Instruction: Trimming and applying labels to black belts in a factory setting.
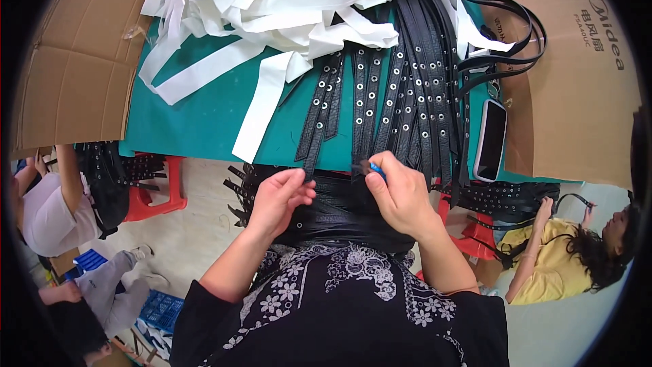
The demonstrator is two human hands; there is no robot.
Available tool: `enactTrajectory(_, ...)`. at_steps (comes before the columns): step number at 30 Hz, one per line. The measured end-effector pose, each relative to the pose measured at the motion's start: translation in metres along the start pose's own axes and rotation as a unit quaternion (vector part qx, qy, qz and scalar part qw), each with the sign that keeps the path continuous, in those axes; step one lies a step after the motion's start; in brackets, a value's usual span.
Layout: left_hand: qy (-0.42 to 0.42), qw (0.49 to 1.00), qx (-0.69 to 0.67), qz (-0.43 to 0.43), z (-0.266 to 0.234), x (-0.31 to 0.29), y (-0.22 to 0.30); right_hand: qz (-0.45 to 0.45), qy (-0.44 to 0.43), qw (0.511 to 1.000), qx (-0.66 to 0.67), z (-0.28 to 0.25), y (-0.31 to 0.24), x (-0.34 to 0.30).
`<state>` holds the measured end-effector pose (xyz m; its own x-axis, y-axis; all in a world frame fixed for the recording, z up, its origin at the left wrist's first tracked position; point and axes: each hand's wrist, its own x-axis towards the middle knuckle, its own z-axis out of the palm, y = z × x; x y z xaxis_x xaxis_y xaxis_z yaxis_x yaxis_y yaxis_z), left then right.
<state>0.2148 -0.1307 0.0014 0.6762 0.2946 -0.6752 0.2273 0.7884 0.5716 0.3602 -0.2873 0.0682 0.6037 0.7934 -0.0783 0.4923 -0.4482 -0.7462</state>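
Your left hand (280, 197) sits at the near edge of the counter (204, 122), its fingers curled and pinched on the lower end of a black studded strap (319, 112) that hangs over the edge toward your lap. Your right hand (401, 194) is just beside it, closed around a small blue-handled tool (375, 169) whose tip meets the end of another black strap at the counter's edge; what kind of tool it is you cannot tell from here. Both hands rest over a bundle of black leather (339, 207) lying across your lap, against your dark flower-patterned top. The straps you are working on belong to a spread of black eyelet straps (414, 88) fanned across the green counter surface, their ends pointing toward you. Behind them lies a heap of white strips (272, 0), with one long strip trailing down to the near edge. To the right of the black straps lies a phone (490, 139), face up, beside a cardboard box (577, 81); another sheet of cardboard (75, 61) lies at the left. A person in a yellow top (543, 258) sits at lower right holding black straps, and another person in a white top (41, 214) is at lower left near a red stool (156, 194).
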Motion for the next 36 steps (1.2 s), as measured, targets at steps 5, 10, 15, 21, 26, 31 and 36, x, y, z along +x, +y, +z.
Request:
enactTrajectory(5, -0.049, 0.996, -0.059, 0.051, 0.025, -0.003, -0.005, -0.009, 0.003, 1.000, -0.022, 0.006, 0.005, -0.019)
enactTrajectory(10, -0.132, 0.971, 0.079, 0.181, 0.057, -0.015, 0.007, -0.041, 0.093, 0.994, -0.030, -0.006, 0.009, -0.034)
enactTrajectory(15, -0.178, 0.935, 0.168, 0.258, 0.073, -0.019, 0.012, -0.077, 0.129, 0.985, -0.084, -0.023, 0.002, -0.039)
enactTrajectory(21, -0.142, 0.889, 0.298, 0.317, 0.085, -0.021, 0.014, -0.083, 0.132, 0.981, -0.117, -0.033, 0.004, -0.038)
enactTrajectory(26, -0.138, 0.846, 0.367, 0.362, 0.089, -0.020, 0.015, -0.107, 0.124, 0.980, -0.111, -0.035, 0.008, -0.031)
enactTrajectory(31, -0.134, 0.851, 0.364, 0.355, 0.088, -0.023, 0.017, -0.133, 0.089, 0.975, -0.155, -0.038, 0.008, -0.024)
enactTrajectory(36, -0.128, 0.863, 0.351, 0.340, 0.084, -0.023, 0.014, -0.161, 0.092, 0.972, -0.142, -0.036, 0.014, -0.019)
